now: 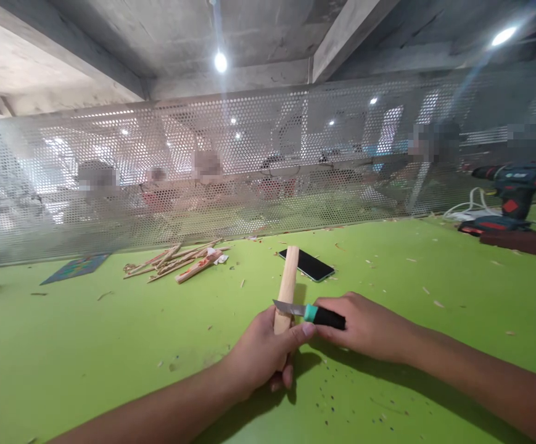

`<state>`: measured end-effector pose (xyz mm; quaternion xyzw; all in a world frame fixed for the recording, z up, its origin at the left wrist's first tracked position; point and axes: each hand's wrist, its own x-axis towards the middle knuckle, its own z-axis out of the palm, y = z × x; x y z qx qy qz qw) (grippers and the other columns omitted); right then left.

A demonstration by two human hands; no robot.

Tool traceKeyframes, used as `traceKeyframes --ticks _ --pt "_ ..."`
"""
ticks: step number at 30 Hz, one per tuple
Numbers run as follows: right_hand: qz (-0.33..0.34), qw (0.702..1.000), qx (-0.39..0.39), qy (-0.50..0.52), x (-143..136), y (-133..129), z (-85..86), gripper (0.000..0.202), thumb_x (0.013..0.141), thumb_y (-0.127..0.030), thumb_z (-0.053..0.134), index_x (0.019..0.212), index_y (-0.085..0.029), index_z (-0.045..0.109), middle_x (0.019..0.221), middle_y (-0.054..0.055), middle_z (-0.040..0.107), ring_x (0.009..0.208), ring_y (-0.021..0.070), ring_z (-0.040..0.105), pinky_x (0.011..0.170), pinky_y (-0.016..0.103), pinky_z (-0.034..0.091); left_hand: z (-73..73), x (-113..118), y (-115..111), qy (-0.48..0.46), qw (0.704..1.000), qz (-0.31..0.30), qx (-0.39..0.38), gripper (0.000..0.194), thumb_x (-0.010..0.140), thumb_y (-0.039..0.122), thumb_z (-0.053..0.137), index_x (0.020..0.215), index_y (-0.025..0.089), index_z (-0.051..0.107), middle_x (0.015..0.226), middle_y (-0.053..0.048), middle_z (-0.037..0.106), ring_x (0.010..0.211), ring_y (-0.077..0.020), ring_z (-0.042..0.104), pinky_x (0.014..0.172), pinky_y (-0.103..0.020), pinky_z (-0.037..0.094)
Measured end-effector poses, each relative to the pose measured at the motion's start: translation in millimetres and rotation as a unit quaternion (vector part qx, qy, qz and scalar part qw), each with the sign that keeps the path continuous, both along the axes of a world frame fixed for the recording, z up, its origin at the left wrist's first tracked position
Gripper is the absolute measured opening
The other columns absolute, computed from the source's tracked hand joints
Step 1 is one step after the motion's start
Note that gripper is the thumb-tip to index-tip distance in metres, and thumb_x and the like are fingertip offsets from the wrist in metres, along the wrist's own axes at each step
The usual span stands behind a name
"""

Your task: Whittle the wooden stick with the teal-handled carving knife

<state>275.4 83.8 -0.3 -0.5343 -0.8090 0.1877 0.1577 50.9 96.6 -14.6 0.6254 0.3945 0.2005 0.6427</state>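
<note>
My left hand (261,351) is wrapped round the lower part of a pale stick of wood (288,274), which points up and away from me. In my right hand (364,327) is a carving knife (325,317) with a black and teal handle. Its short blade lies across the wood just above my left fist, the tip pointing left. My left thumb reaches toward the teal end of the handle. The lower end of the stick is mostly hidden by my left fingers.
A phone (314,265) lies behind the stick. Wood offcuts (175,262) are heaped at the back left, near a patterned card (76,269). A cordless drill (512,194) stands at the far right on the green table (133,345). Behind rises a perforated metal screen (249,179), with people beyond it.
</note>
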Motion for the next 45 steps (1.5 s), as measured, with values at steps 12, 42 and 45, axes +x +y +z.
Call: traceKeyframes --ticks 12,42,45 --pt "0.047 0.999 -0.002 -0.015 -3.0 -0.7 -0.6 0.036 0.092 -0.05 0.063 0.074 -0.019 0.06 0.063 0.001 0.061 0.054 0.0136 0.05 0.049 0.024 0.027 -1.9 -1.2 1.4 -0.011 0.999 -0.024 0.019 0.045 0.09 0.065 0.06 0.089 0.02 0.053 0.039 0.007 0.053 0.026 -0.0076 0.037 0.028 -0.016 0.031" --pt "0.014 1.0 -0.004 -0.017 -3.6 -0.4 -0.9 0.039 0.095 -0.055 0.06 0.08 -0.019 0.061 0.07 0.003 0.067 0.058 0.0161 0.055 0.051 0.026 0.028 -4.9 2.7 1.1 -0.04 0.999 0.026 -0.012 0.052 0.086 0.072 0.06 0.08 0.022 0.046 0.052 0.011 0.048 0.03 -0.0059 0.047 0.026 -0.014 0.033" --pt "0.011 1.0 -0.004 -0.019 -4.3 -0.2 0.6 0.039 0.094 -0.055 0.06 0.079 -0.019 0.06 0.068 0.003 0.066 0.057 0.0159 0.055 0.05 0.026 0.027 -5.4 2.7 1.1 -0.04 0.999 0.025 -0.016 0.052 0.087 0.071 0.061 0.081 0.021 0.046 0.053 0.011 0.049 0.03 -0.0058 0.047 0.026 -0.015 0.033"
